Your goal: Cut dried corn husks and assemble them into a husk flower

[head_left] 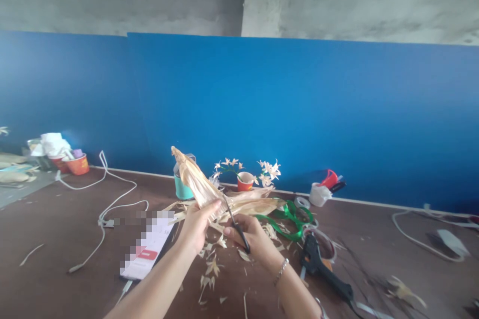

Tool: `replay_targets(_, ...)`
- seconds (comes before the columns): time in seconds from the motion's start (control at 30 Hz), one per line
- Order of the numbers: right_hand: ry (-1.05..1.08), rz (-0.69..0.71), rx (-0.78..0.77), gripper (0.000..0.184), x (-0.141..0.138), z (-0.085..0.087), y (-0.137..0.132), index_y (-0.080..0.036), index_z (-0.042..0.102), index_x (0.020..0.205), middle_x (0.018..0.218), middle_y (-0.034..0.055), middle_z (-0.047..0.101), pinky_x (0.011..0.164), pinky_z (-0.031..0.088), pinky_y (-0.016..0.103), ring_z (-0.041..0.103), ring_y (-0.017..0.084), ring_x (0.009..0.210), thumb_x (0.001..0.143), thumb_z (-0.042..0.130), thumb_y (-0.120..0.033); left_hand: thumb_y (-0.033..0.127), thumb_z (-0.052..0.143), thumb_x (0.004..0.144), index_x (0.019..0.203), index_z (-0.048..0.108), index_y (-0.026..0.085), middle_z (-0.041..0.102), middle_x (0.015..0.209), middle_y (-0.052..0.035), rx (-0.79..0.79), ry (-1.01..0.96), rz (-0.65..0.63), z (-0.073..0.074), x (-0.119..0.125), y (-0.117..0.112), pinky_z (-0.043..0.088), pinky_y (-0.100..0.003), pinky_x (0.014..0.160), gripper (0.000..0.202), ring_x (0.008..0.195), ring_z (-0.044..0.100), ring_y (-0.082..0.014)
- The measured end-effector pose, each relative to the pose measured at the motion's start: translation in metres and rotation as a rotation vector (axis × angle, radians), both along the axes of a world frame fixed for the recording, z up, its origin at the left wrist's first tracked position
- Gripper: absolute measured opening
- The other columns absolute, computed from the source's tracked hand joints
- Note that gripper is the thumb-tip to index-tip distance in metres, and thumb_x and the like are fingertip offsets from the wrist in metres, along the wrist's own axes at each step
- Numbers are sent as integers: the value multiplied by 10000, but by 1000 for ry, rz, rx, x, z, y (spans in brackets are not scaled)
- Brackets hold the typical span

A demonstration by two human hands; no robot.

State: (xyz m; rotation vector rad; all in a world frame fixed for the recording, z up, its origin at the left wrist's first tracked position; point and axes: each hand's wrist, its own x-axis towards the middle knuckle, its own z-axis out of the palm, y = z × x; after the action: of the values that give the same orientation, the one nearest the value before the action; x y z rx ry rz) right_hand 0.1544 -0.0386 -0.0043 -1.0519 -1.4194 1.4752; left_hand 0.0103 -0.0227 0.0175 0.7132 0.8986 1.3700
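Note:
A dried corn husk [196,177], pale and wrinkled, is gripped between the thumb and fingers of my left hand [196,227]. Its narrow tip points up and to the left. My right hand [249,234] is closed around black-handled scissors [239,232], whose blades reach up to the husk's right edge. More husks [258,205] lie behind my hands. Cut husk pieces and small petal shapes [212,266] are scattered on the table beneath.
Husk flowers stand by a red paper cup [245,182], near a teal container [183,187]. To the right are green ribbon [295,224], a black glue gun [325,269] and a white cup [320,194]. A phone [149,249] and white cables [112,204] lie left; a blue partition [239,99] rises behind.

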Motion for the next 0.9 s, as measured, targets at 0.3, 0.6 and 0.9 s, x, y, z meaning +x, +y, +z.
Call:
replay_targets(0.3,-15,-1,-30,368,2,-1,0,-121,624,715,465,-58,490,380,236,169,346,36,387,562,770,-423,212,763,551,782,662,102,691,570,-60,-33,55,-35,5,-4,-1,483,-274,474,275,446,614,-180)
replay_targets(0.6,-22,2,-43,370,4,-3,3,-128,629,735,497,-48,524,389,249,169,370,41,402,549,779,-411,175,766,522,791,675,115,711,609,-60,-44,96,-20,6,-6,1,499,-291,557,290,528,646,-200)
replay_targets(0.9,-65,-2,-27,369,6,-5,3,-132,628,725,487,-52,500,381,218,175,333,38,396,563,768,-433,167,769,519,882,662,114,734,752,-84,-14,131,9,4,-8,4,500,-322,671,383,686,672,-234)
